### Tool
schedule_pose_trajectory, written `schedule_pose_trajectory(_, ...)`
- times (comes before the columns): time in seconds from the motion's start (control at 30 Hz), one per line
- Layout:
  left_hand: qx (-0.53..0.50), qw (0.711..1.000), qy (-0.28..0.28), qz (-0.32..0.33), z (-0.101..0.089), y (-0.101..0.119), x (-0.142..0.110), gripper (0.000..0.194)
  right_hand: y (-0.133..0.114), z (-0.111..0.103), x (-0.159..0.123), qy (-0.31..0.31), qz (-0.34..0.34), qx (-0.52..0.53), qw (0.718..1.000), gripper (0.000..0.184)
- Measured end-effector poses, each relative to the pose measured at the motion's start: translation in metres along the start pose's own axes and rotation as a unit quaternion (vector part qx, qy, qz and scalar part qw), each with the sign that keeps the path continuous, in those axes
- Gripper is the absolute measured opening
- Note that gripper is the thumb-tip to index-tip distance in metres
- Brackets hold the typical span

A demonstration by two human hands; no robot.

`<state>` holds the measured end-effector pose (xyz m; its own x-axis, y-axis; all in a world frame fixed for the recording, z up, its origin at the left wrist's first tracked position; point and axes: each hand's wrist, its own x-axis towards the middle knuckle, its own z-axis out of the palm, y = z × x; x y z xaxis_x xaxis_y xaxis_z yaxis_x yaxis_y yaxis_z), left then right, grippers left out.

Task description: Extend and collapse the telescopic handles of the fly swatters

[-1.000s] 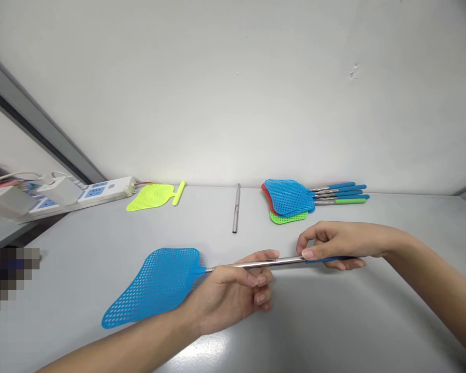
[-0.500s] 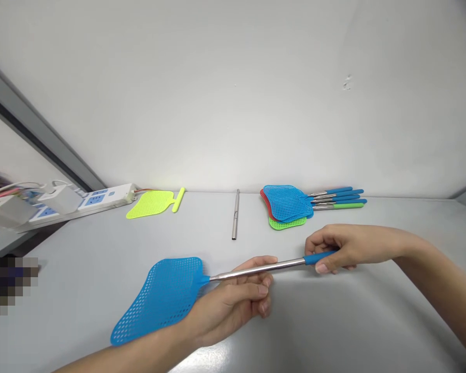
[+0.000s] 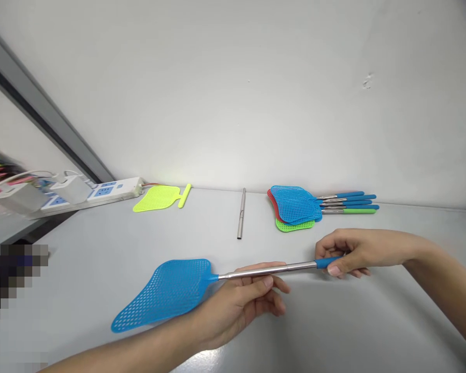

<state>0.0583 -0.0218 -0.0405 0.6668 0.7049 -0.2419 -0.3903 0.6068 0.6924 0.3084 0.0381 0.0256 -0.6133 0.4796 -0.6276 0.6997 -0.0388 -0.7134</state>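
A blue fly swatter (image 3: 171, 290) lies across both hands just above the table, its mesh head at the left and its metal rod running to the right. My right hand (image 3: 359, 254) pinches the blue grip between thumb and fingers. Around the middle of the rod, my left hand (image 3: 248, 305) holds it between thumb and index finger, the other fingers loosely curled below. Beyond the hands rests a loose telescopic metal rod (image 3: 241, 215). To its right, several fly swatters (image 3: 297, 204) are stacked, with blue, red and green heads.
A yellow-green swatter head with a short crosspiece (image 3: 159, 198) lies near the wall at the left. Beside it is a white power strip (image 3: 120, 189) with plugged-in adapters (image 3: 72, 189). The white wall (image 3: 233, 93) bounds the grey table (image 3: 202, 233) at the back.
My hands and the blue fly swatter have moved slightly right in view, and the swatter head looks flatter. The fingers of my left hand have loosened a little. The camera view has shifted slightly.
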Motion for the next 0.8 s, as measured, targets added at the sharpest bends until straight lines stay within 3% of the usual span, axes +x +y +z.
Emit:
schedule_pose_trajectory(0.43, -0.009, 0.999, 0.023, -0.021, 0.0063, 0.0053, -0.0008, 0.021, 0.0022, -0.0009, 0.0024, 0.014, -0.023, -0.007, 1.0, 0.026)
schedule_pose_trajectory(0.8, -0.057, 0.998, 0.031, -0.017, 0.0035, 0.0035, 0.0005, 0.032, -0.0022, -0.0009, 0.0019, 0.064, -0.051, -0.028, 0.996, 0.031)
